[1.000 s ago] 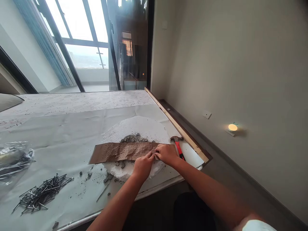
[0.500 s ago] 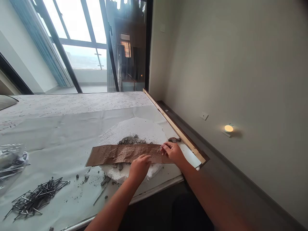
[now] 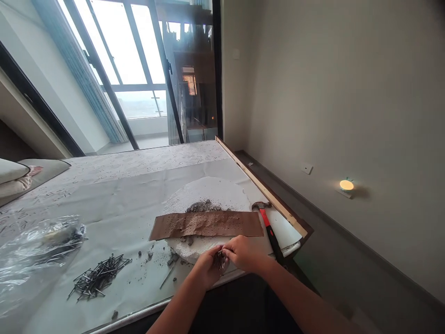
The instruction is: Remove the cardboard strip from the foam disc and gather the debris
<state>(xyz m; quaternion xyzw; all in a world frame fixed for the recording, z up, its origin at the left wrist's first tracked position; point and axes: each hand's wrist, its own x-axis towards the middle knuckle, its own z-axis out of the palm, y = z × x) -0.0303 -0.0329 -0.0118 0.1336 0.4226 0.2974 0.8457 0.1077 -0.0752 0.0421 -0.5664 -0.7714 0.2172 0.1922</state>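
My left hand (image 3: 206, 269) and my right hand (image 3: 243, 254) meet at the near edge of the table, just in front of a white foam disc (image 3: 208, 192). Between them sits a small bunch of dark nails (image 3: 219, 260); the left fingers curl round it and the right fingertips pinch at it. A brown perforated strip (image 3: 208, 224) lies flat across the disc, a short way beyond both hands. Grey rubble (image 3: 203, 206) sits on the foam behind the strip.
A red-handled hammer (image 3: 267, 221) lies right of the strip. A loose pile of nails (image 3: 99, 277) and a clear plastic bag (image 3: 38, 248) lie at the left. A wooden batten (image 3: 260, 185) runs along the table's right edge. Grey crumbs (image 3: 153, 255) dot the sheet.
Both hands have drawn back from the perforated strip to the table's near edge and come together around the nails. The hammer, covered before by the right hand, now shows.
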